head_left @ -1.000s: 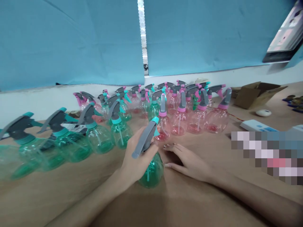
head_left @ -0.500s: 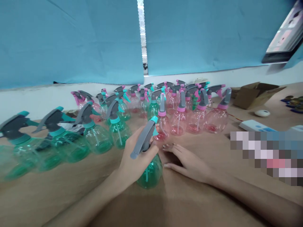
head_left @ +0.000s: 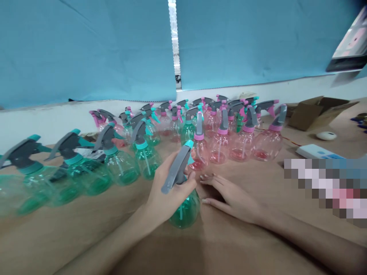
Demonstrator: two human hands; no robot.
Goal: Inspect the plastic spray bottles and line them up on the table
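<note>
My left hand [head_left: 169, 187] is wrapped round the neck of a green spray bottle [head_left: 186, 212] with a grey trigger head and a teal nozzle. The bottle stands upright on the table [head_left: 229, 244], its nozzle pointing away from me. To its right, my right hand [head_left: 229, 194] lies palm down with the fingers stretched out, holding nothing. Just past my hands is a row of pink spray bottles [head_left: 218, 151] with grey heads and pink collars. A row of green spray bottles [head_left: 147, 160] runs off to the left.
Behind stand more pink and green spray bottles [head_left: 187, 130]. An open cardboard box [head_left: 304, 112], a white computer mouse [head_left: 326, 135] and a white-and-blue device [head_left: 318, 152] are at the right. A blue curtain [head_left: 114, 49] hangs at the back. One patch at the right is pixelated.
The whole view has shifted slightly, so everything appears a little further right. My left hand keeps its hold on the green spray bottle, and my right hand stays flat on the table.
</note>
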